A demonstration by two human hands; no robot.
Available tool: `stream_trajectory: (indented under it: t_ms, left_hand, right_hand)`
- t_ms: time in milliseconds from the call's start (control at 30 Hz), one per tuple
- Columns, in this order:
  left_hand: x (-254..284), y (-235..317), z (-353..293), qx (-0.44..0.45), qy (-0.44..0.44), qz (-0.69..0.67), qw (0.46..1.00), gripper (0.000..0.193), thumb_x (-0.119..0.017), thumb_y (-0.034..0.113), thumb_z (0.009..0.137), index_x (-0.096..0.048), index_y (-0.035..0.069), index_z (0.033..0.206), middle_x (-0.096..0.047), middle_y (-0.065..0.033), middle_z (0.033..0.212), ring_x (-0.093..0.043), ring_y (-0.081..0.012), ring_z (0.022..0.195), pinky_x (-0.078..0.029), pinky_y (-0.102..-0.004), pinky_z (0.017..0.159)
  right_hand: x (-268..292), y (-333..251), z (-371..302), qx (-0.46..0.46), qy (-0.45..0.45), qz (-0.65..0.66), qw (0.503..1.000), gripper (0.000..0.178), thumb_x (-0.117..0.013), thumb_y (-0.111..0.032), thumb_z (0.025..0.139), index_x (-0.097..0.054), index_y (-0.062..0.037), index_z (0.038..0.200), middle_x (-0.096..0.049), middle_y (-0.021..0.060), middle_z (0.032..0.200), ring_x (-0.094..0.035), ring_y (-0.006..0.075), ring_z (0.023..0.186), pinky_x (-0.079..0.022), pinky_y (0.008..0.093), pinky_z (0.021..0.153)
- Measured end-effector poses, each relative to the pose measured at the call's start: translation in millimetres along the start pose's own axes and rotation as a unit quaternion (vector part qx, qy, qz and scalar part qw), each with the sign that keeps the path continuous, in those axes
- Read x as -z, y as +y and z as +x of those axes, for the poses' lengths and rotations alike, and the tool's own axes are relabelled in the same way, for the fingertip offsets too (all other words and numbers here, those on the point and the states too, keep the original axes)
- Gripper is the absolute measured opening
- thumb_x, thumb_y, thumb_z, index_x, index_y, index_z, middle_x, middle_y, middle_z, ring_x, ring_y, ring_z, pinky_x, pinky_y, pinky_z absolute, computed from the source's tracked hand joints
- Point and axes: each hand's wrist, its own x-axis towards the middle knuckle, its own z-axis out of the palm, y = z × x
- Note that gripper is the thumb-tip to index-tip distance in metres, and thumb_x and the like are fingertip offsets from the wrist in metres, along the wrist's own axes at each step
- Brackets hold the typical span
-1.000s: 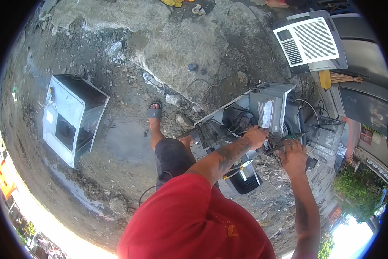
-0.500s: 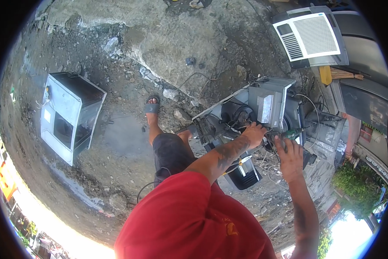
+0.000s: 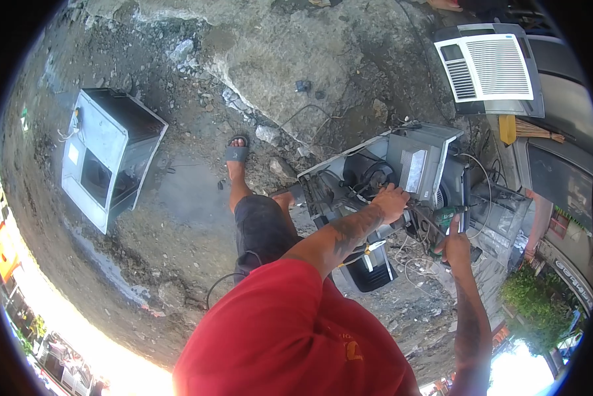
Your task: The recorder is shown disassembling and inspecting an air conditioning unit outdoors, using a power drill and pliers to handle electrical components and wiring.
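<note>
Grey, broken ground [image 3: 191, 198] fills most of my remote feed. On it, well apart to the left, I record a pale metal casing [image 3: 95, 135], open along its side. The opened unit [image 3: 441, 142], its inner parts and cables exposed, lies directly in front of the hands. Two forearms are noted: the left forearm [image 3: 349, 234] slants up and to the right across the near edge of the unit; the right forearm [image 3: 471, 323] rises almost straight from the lower edge.

I find the left hand [image 3: 393, 202] palm down, fingers bent over the middle of the unit, the fingertips hidden; I cannot tell what, if anything, it grasps. The right hand [image 3: 456, 251] is partly curled beside the unit's right part, one finger extended upward; from my position I cannot confirm a grip.

Relative to that hand, the green drill [image 3: 447, 213] sits just above in my view, at the raised fingertip, its nose directed right. I cannot establish whether finger and drill touch. Smallest item: a yellow-handled tool [image 3: 368, 249], just below the left forearm.
</note>
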Motion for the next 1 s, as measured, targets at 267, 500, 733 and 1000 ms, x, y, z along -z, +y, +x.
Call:
stream_trajectory:
  t_ms: [267, 500, 733, 1000]
  left_hand:
    - [1, -1, 2, -0.001, -0.017, 0.022, 1.000, 0.031, -0.057, 0.015, 0.086, -0.059, 0.004, 0.115, -0.059, -0.0146, 0.113, -0.053, -0.0351, 0.109, -0.045, -0.0516, 0.091]
    - [-5, -3, 3, 0.004, -0.035, 0.021, 0.999, 0.030, -0.060, 0.021, 0.086, -0.062, 0.007, 0.112, -0.058, -0.0139, 0.117, -0.051, -0.0337, 0.114, -0.043, -0.0496, 0.094]
    - [-10, -5, -2, -0.002, -0.022, 0.017, 1.000, 0.028, -0.056, 0.013, 0.084, -0.058, 0.005, 0.111, -0.056, -0.0151, 0.113, -0.052, -0.0334, 0.110, -0.043, -0.0480, 0.094]
    - [-10, -5, -3, 0.016, -0.020, 0.019, 0.999, 0.029, -0.054, 0.013, 0.084, -0.058, 0.004, 0.112, -0.056, -0.0160, 0.115, -0.051, -0.0346, 0.112, -0.043, -0.0479, 0.095]
  right_hand:
    - [-1, -6, -32, 0.484, 0.234, -0.395, 0.745, 0.079, -0.063, -0.004, 0.073, -0.041, -0.0287, 0.145, -0.048, 0.0110, 0.133, -0.046, 0.0353, 0.120, -0.036, 0.0534, 0.097]
    - [1, -32, -20, 0.427, 0.164, -0.414, 0.787, 0.033, -0.061, -0.030, 0.086, -0.066, -0.0104, 0.112, -0.064, 0.0092, 0.104, -0.057, 0.0294, 0.107, -0.041, 0.0492, 0.093]
    - [2, -22, -16, 0.096, 0.127, -0.167, 0.973, 0.055, -0.053, -0.042, 0.094, -0.065, -0.0013, 0.059, -0.062, 0.0122, 0.056, -0.065, 0.0294, 0.062, -0.051, 0.0404, 0.070]
    - [8, -6, -29, 0.552, 0.208, -0.375, 0.715, 0.069, -0.057, -0.005, 0.080, -0.046, -0.0328, 0.142, -0.055, 0.0065, 0.107, -0.053, 0.0293, 0.099, -0.040, 0.0466, 0.090]
